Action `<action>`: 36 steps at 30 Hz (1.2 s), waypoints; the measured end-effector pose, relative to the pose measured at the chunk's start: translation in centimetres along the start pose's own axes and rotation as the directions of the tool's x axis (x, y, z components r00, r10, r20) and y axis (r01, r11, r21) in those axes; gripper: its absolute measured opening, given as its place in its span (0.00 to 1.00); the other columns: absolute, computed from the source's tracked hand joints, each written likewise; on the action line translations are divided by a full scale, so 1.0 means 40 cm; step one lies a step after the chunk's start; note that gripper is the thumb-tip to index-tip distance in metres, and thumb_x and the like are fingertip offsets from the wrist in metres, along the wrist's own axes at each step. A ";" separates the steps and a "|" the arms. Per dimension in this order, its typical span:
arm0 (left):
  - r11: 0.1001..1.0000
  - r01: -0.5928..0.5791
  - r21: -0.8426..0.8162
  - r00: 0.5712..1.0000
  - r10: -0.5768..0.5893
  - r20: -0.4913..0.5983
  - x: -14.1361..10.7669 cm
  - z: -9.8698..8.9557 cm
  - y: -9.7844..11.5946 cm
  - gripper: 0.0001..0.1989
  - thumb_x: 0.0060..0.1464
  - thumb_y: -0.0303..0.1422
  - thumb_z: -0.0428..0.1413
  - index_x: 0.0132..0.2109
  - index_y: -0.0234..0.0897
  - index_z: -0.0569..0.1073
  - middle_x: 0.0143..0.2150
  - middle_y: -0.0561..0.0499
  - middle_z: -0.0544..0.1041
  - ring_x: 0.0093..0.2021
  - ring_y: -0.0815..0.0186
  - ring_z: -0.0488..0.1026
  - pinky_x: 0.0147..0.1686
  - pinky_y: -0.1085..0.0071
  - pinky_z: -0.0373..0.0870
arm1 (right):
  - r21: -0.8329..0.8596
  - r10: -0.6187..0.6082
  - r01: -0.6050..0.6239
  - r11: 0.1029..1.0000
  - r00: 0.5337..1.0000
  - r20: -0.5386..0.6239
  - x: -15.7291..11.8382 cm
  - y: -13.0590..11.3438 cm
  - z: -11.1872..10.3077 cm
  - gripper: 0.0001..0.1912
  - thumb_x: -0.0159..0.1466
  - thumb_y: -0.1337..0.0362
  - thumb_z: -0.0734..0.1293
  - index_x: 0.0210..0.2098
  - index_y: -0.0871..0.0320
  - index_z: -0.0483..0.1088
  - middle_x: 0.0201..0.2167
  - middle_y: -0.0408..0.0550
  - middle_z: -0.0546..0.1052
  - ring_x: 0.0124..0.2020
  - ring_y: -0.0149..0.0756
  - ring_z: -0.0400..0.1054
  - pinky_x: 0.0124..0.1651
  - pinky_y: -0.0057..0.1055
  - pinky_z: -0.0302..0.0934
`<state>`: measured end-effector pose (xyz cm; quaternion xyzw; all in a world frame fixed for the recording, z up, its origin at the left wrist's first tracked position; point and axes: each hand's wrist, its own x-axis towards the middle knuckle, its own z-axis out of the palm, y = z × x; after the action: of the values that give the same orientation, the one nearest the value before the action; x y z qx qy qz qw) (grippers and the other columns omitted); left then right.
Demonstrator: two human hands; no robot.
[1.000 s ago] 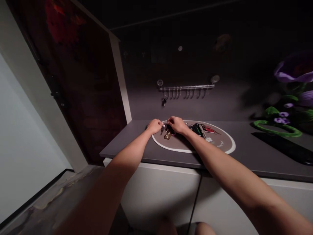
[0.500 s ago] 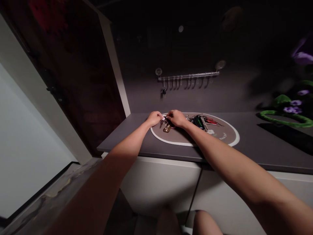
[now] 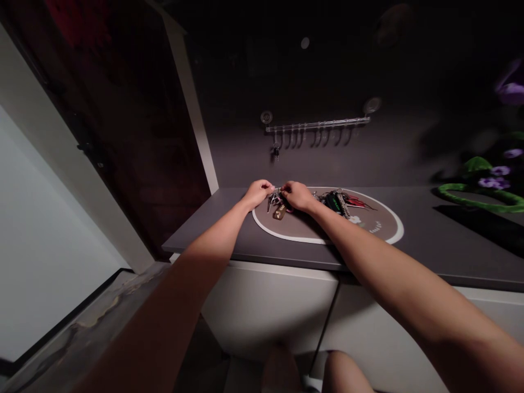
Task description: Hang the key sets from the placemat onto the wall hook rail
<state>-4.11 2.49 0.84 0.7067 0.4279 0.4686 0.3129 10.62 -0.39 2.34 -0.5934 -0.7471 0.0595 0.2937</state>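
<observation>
Dim wall [image 3: 229,142] behind, grey counter [image 3: 421,226] below, one oval mat [image 3: 301,226] on it! Left hand [image 3: 257,194] pinches narrowly onto one bunch of keys [image 3: 270,203] at the mat's left end; right hand [image 3: 297,195] curls at that bunch, grip impossible to tell. One brown tag [image 3: 279,212] on the mat, one hook rack [image 3: 319,126] above it.

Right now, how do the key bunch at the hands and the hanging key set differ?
The key bunch is at the fingertips of the left hand and right hand, over the mat; the hanging key set hangs from the rail. The key bunch looks larger and looser; the hanging key set is compact. The key bunch has a brown tag beside it; the hanging key set shows none. Both show metal parts.
</observation>
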 end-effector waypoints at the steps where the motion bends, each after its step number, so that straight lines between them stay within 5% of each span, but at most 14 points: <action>1: 0.999 0.015 -0.049 1.000 -0.015 -0.002 0.002 0.001 -0.001 0.04 0.46 0.29 0.53 0.27 0.32 0.68 0.22 0.56 0.67 0.24 0.74 0.60 0.30 0.75 0.59 | 0.013 0.008 -0.008 1.000 1.000 0.000 0.000 0.000 0.000 0.10 0.58 0.68 0.61 0.38 0.61 0.71 0.34 0.52 0.75 0.34 0.34 0.67 0.37 0.25 0.54; 21: 0.822 0.086 -0.563 0.992 -0.121 -0.025 0.008 -0.014 0.018 0.00 0.47 0.25 0.53 0.30 0.31 0.68 0.27 0.53 0.69 0.27 0.75 0.66 0.28 0.78 0.62 | 0.271 0.081 -0.063 0.961 0.995 -0.054 -0.004 -0.001 -0.003 0.08 0.56 0.71 0.61 0.33 0.60 0.70 0.31 0.47 0.75 0.31 0.29 0.64 0.37 0.24 0.55; 36: 0.689 0.089 -0.720 0.996 -0.060 0.065 0.001 -0.018 0.031 0.05 0.44 0.26 0.58 0.30 0.30 0.68 0.25 0.54 0.70 0.25 0.76 0.67 0.29 0.77 0.65 | 0.606 -0.114 0.213 0.767 0.974 -0.197 0.012 0.004 0.020 0.07 0.54 0.63 0.63 0.31 0.61 0.68 0.27 0.44 0.72 0.27 0.27 0.63 0.35 0.25 0.57</action>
<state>-4.38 2.01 2.17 0.5175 0.2322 0.5728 0.5917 10.27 0.32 1.79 -0.3982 -0.7103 0.2328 0.5318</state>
